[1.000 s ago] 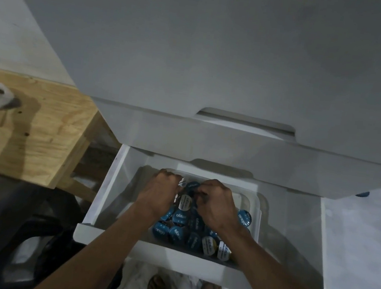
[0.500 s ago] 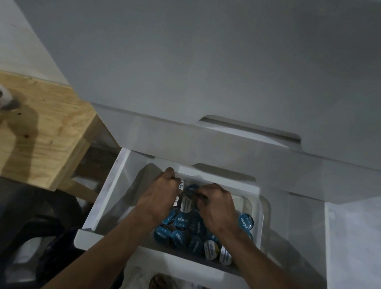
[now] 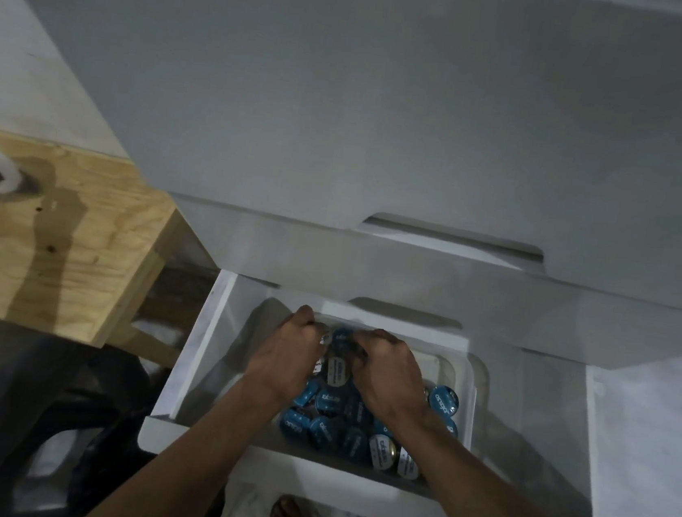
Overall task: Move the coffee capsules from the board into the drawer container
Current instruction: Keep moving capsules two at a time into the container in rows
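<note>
Both hands are down in the open drawer (image 3: 192, 352), knuckles up over the pile of capsules (image 3: 325, 422) in the white container (image 3: 470, 383). Left hand (image 3: 283, 358) and right hand (image 3: 387, 376) sit side by side, fingers curled under into the far end of the pile, with capsules showing between and below them. Can't tell if either is actually gripping one. Wooden board (image 3: 57, 234) is off left.
</note>
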